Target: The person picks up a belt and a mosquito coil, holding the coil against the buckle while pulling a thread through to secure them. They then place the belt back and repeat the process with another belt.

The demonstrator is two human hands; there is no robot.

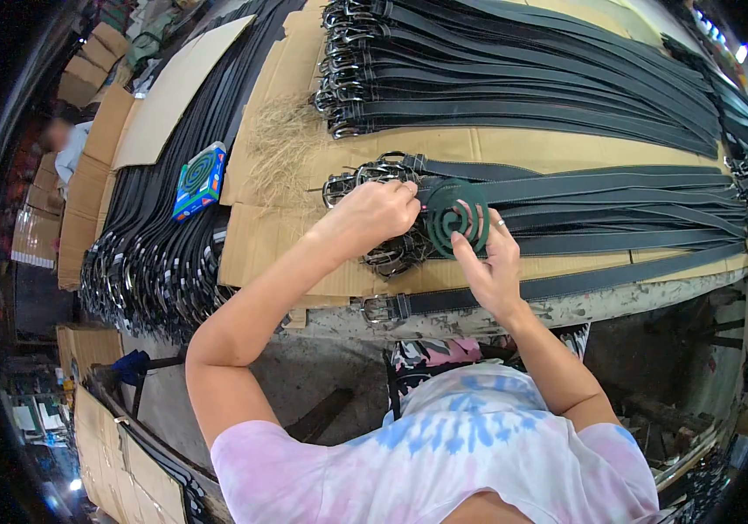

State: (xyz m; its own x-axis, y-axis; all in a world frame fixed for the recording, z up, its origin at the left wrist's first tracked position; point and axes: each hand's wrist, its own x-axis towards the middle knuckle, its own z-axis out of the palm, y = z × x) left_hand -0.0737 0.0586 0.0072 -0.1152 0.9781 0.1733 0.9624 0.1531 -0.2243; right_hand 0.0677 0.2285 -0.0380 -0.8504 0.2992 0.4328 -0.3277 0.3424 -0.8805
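Note:
My right hand (495, 269) grips a dark green mosquito coil (446, 225) between thumb and fingers, holding it up over the belts. Close to the coil's left edge, my left hand (377, 211) is closed with its fingertips pinched together. What sits in that pinch is too small to make out, though a bit of pink shows by the fingertips. Under both hands lies a pile of black belts (601, 192), with metal buckles toward the left. A single belt (479, 295) runs along the table's front edge.
A blue mosquito coil box (199, 181) rests on a stack of belts (142, 253) at the left. More belts (522, 74) lie at the back on cardboard (278, 223). Dry fibres (282, 144) are strewn there. Another person (68, 148) is at the far left.

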